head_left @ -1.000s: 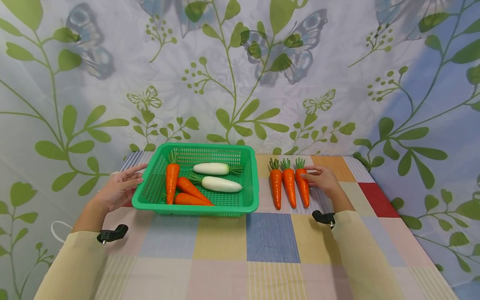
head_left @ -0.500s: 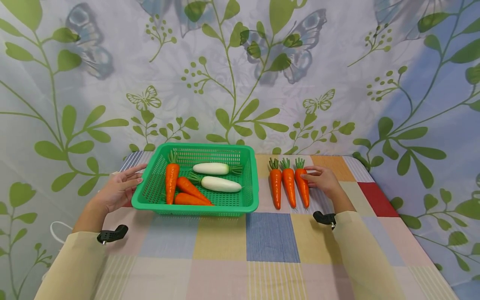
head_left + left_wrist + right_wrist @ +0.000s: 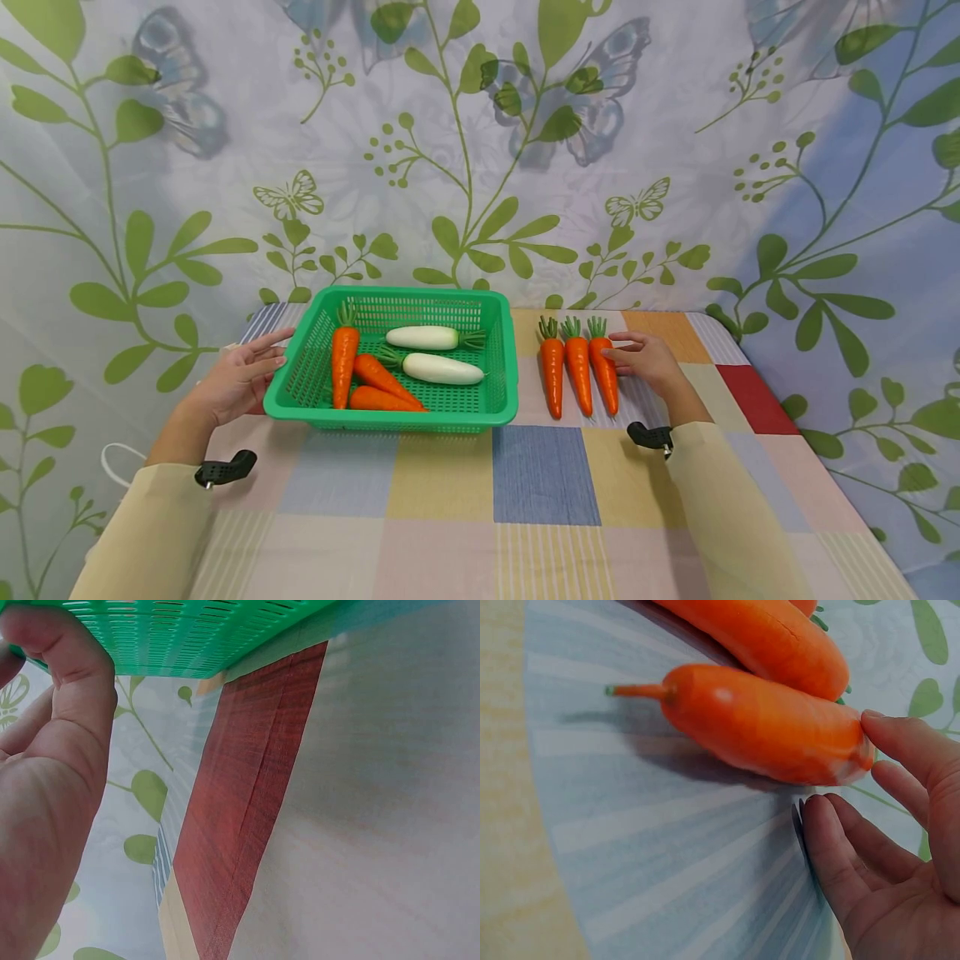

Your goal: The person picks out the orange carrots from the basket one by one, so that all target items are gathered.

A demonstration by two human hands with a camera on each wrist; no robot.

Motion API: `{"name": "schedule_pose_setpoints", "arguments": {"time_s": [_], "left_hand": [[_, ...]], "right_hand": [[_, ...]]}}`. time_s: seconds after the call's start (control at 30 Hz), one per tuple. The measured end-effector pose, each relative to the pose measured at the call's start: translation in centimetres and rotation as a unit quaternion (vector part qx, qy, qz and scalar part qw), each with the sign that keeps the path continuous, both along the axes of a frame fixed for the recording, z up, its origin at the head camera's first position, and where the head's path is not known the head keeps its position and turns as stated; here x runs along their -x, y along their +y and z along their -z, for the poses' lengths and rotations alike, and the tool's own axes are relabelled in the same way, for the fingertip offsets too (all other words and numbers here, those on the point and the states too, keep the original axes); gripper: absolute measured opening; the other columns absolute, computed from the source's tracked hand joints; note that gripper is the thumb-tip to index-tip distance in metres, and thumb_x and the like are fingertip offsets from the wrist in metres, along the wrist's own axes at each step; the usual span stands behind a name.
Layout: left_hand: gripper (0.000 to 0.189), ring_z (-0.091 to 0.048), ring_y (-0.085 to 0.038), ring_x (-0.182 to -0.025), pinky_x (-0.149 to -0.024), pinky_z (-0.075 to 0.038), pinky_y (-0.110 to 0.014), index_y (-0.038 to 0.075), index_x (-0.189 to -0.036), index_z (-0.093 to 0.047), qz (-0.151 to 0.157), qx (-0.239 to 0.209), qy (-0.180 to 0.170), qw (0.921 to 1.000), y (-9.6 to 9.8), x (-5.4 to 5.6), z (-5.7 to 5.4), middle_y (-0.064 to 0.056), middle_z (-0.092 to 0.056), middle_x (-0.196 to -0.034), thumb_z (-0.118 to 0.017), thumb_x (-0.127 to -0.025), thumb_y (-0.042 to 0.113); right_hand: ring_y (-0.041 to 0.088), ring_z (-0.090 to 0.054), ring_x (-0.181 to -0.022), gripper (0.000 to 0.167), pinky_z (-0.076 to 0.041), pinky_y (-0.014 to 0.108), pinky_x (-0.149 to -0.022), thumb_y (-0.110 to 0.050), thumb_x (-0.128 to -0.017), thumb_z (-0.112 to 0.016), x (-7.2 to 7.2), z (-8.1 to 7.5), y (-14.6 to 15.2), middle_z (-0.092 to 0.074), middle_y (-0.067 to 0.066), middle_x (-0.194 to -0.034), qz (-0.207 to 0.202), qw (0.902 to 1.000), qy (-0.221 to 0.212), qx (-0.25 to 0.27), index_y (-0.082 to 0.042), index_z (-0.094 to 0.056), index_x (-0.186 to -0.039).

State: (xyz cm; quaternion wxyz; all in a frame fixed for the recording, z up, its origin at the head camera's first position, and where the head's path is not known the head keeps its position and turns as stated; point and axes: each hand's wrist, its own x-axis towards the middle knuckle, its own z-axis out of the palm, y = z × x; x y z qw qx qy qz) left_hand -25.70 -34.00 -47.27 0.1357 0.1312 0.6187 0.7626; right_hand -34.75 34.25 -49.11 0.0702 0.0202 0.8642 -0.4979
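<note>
Three carrots lie side by side on the patchwork cloth in the head view: a left one [image 3: 552,375], a middle one [image 3: 578,375] and a right one [image 3: 604,379]. My right hand [image 3: 643,358] is at the upper right side of the right carrot. In the right wrist view its thumb touches that carrot's thick end, and its other fingers extend loosely beside it. To the left stands a green plastic basket [image 3: 450,420]. My left hand [image 3: 242,375] is at the basket's left side, fingers fairly straight and apart; part of it is cut off in the left wrist view.
Inside the basket lie an upright-lying carrot [image 3: 344,358], two more carrots [image 3: 386,398] and two white radishes [image 3: 442,368] with green tops. Behind the table hangs a leaf-and-butterfly curtain [image 3: 480,167]. A white cable [image 3: 112,462] loops at the left edge.
The right carrot's leafy end has shifted very slightly left, towards the middle carrot. Both hands stay almost still, and the basket has not moved.
</note>
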Motion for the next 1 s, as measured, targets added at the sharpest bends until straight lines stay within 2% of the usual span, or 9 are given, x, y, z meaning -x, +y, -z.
{"name": "schedule_pose_setpoints", "arguments": {"time_s": [0.53, 0.73, 0.83, 1.0], "left_hand": [[0.063, -0.073, -0.014, -0.105, -0.088, -0.062, -0.031, 0.007, -0.163, -0.018, -0.012, 0.014, -0.007, 0.9998, 0.1, -0.2, -0.2, 0.001, -0.069, -0.124, -0.046, -0.107, 0.002], [0.062, -0.074, -0.014, -0.105, -0.088, -0.062, -0.032, 0.008, -0.163, -0.019, -0.01, 0.009, -0.01, 0.9999, 0.1, -0.2, -0.3, 0.0, -0.07, -0.123, -0.045, -0.108, 0.001], [0.062, -0.074, -0.015, -0.105, -0.088, -0.062, -0.033, 0.008, -0.163, -0.019, -0.005, 0.001, -0.01, 0.9999, 0.1, -0.2, -0.4, -0.001, -0.07, -0.123, -0.045, -0.108, 0.001], [0.061, -0.074, -0.015, -0.105, -0.088, -0.062, -0.033, 0.009, -0.163, -0.02, -0.003, 0.001, -0.013, 0.9999, 0.0, -0.2, -0.7, -0.001, -0.069, -0.123, -0.045, -0.108, 0.001]], "right_hand": [[0.011, -0.075, -0.084, 0.063, -0.062, 0.03, -0.087, -0.033, -0.094, -0.075, -0.2, 0.2, 0.2, -0.058, 0.03, -0.142, 0.01, 0.9998, 0.007, 0.017, -0.004, -0.053, -0.146], [0.017, -0.075, -0.091, 0.062, -0.061, 0.036, -0.091, -0.03, -0.096, -0.073, -0.8, -0.5, -0.1, -0.057, 0.03, -0.143, 0.008, 0.9998, 0.006, 0.019, -0.003, -0.051, -0.148], [0.02, -0.075, -0.097, 0.064, -0.062, 0.034, -0.09, -0.036, -0.095, -0.074, -0.9, -0.1, 0.1, -0.059, 0.028, -0.141, 0.01, 0.9997, 0.023, 0.003, -0.005, -0.053, -0.147], [0.032, -0.071, -0.106, 0.061, -0.061, 0.037, -0.091, -0.036, -0.097, -0.072, -1.3, -0.7, -0.1, -0.062, 0.027, -0.138, 0.018, 0.9989, 0.042, -0.004, -0.004, -0.054, -0.145]]}}
